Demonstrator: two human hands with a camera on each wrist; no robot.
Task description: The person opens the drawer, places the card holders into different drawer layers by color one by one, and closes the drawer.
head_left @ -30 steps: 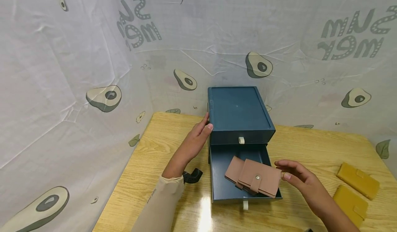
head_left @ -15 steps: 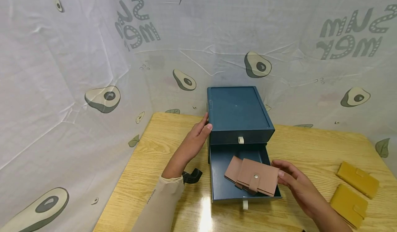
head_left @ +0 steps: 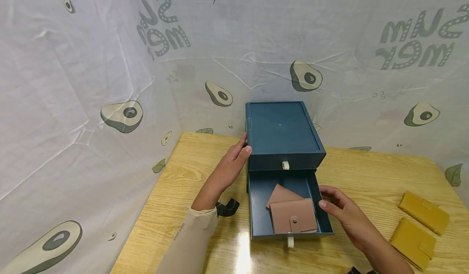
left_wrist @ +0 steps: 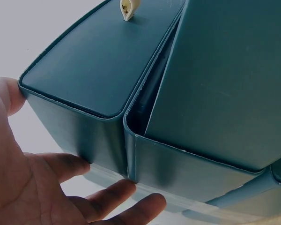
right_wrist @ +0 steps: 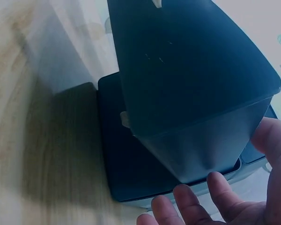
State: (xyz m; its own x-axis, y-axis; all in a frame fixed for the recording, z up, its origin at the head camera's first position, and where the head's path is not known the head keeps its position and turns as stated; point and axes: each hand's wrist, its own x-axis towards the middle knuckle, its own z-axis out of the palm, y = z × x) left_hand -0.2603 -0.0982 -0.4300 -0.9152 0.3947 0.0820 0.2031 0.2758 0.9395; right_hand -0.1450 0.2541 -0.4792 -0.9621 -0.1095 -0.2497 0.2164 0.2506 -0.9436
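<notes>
A dark blue drawer box [head_left: 280,129] stands on the table with a lower drawer [head_left: 259,215] pulled out. Inside that drawer, a pink wallet [head_left: 289,213] with a snap strap lies flat over a second pink wallet [head_left: 282,193], which is partly covered. My left hand [head_left: 229,166] rests along the box's left side, its fingers loosely extended in the left wrist view. At the drawer's right wall is my right hand [head_left: 344,215], thumb at the upper edge and fingers along the outer side. In the right wrist view, its fingertips [right_wrist: 216,180] meet the drawer's side.
Two yellow wallets [head_left: 423,213] lie on the wooden table [head_left: 355,172] at the right. A white drape [head_left: 234,29] printed with avocados hangs behind and at the left. Short white pull tabs [head_left: 290,241] stick out from the drawer fronts.
The upper pink wallet, earlier overlapping the drawer's right edge, has shifted left and forward and lies inside. My right hand has moved left to the drawer wall. My left hand has stayed put.
</notes>
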